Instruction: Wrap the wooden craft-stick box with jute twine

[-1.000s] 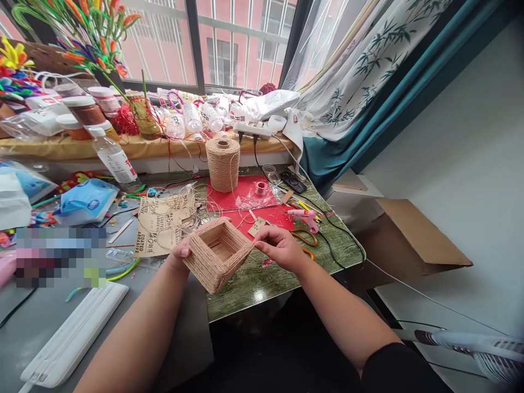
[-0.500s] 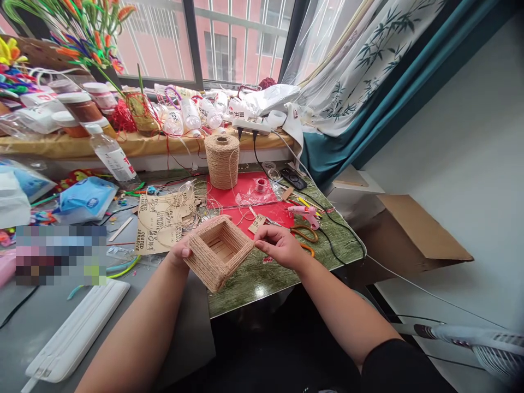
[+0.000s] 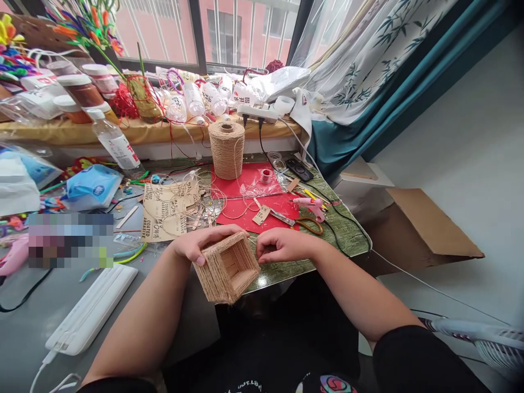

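A square open box (image 3: 223,275), its walls wound in rows of jute twine, is tilted above the table's front edge with its opening turned toward the right. My left hand (image 3: 198,243) grips it from the far left side, thumb on the near rim. Just right of the box, my right hand (image 3: 278,245) is closed in a pinch, and a thin strand of twine seems to run from the box's upper corner to its fingers. The fingertips are partly hidden. Behind stands a large spool of jute twine (image 3: 227,153), a loose strand trailing down from it.
Scissors (image 3: 305,224) and a pink glue gun (image 3: 311,206) lie beyond my right hand on red sheets (image 3: 237,210). Sandpaper (image 3: 164,210) with tangled twine is at the left. A white power strip (image 3: 92,308) lies front left; a cardboard box (image 3: 429,224) stands right.
The box has tipped, so its opening faces more to the right and its left wall shows more. My right hand has curled further and sits slightly lower. The whole view has shifted a little.
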`<move>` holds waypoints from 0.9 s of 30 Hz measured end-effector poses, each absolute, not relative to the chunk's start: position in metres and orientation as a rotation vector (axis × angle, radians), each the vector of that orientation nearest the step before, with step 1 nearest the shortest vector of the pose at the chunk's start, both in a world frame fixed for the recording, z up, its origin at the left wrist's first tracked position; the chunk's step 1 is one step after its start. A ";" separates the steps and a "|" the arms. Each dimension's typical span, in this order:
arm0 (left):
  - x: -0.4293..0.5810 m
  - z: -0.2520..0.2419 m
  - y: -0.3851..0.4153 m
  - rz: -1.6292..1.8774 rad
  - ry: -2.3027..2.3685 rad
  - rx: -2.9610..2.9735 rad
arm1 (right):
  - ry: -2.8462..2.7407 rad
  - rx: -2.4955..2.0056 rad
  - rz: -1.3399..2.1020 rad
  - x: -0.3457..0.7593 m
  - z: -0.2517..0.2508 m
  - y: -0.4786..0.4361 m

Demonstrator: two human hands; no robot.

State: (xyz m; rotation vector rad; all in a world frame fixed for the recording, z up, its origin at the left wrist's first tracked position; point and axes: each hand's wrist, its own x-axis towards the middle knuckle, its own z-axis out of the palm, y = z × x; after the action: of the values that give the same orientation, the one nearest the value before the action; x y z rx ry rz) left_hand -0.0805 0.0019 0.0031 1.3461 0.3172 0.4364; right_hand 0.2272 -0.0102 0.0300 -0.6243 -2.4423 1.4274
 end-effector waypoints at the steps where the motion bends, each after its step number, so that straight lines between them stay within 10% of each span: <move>1: -0.078 0.006 0.002 0.415 0.313 1.356 | -2.431 -0.633 1.424 0.227 0.029 -0.010; 27: -0.060 -0.035 0.022 1.199 0.741 0.848 | -1.403 -0.977 1.320 0.201 -0.041 -0.028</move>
State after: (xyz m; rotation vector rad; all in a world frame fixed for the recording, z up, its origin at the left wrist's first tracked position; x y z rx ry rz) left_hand -0.0604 0.0224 -0.0350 0.8483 0.7406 1.1986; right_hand 0.2012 -0.0277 -0.0407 -0.9767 -1.4032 1.3197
